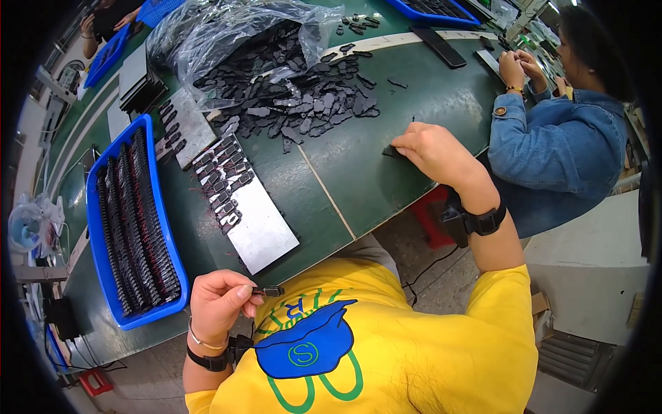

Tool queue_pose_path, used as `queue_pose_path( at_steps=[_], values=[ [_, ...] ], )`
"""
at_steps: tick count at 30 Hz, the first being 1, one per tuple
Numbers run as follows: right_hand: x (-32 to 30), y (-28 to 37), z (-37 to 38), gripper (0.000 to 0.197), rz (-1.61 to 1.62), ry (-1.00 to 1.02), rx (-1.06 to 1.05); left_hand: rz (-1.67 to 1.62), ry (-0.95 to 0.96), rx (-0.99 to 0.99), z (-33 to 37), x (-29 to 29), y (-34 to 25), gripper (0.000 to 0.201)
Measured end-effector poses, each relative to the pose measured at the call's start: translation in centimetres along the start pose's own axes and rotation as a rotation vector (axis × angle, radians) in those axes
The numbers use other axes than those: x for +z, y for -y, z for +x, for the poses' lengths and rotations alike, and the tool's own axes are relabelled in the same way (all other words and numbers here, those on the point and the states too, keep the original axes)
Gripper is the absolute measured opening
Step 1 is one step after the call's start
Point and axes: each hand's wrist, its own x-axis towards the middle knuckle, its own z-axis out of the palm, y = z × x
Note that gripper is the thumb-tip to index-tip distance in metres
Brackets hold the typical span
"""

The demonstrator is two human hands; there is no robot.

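The left hand is closed in a pinch on a small black component just off the near edge of the table; a dark piece is pinched by the right hand, farther right. The component, presumably light and stiff, is best gripped by its long sides; its covered end and the dark piece's outline cannot be made out.

Heaped black parts and blue trays show an assembly workshop.

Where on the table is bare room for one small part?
The green table is bare between the metal plate, the black heap and the right hand; the plate's near end too. Crowded: the heap, the blue tray, the plate's far end.
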Motion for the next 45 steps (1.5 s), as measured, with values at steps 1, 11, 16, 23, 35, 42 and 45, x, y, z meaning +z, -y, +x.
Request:
queue_pose_path(
  at_steps=[1,11,16,23,35,42,45],
  values=[
    [0.1,0.2,-0.2,0.014,-0.019,-0.014,0.017,0.006,-0.004,-0.003,-0.1,0.0,-0.1,0.011],
    [0.6,0.8,0.7,0.016,-0.083,0.052,0.049,0.026,-0.057,0.001,-0.2,0.1,-0.1,0.012],
    [1.1,1.1,0.9,0.022,0.135,-0.064,0.088,0.129,-0.223,-0.126,0.5,1.0,-0.7,0.012],
    [3.7,9.0,0.3,0.026,0.612,-0.266,0.020,0.054,-0.231,-0.126,0.6,0.9,-0.5,0.015],
    [5.3,18.2,2.5,0.032,0.535,-0.227,-0.465,0.023,-0.216,-0.116,0.4,1.0,-0.1,0.018],
    [5.7,18.9,2.0,0.031,0.458,-0.264,-0.426,-0.012,-0.187,-0.114,0.6,1.2,0.2,0.016],
    [5.8,19.0,1.9,0.031,0.445,-0.270,-0.423,-0.017,-0.177,-0.112,0.6,1.3,0.1,0.016]
  ],
)
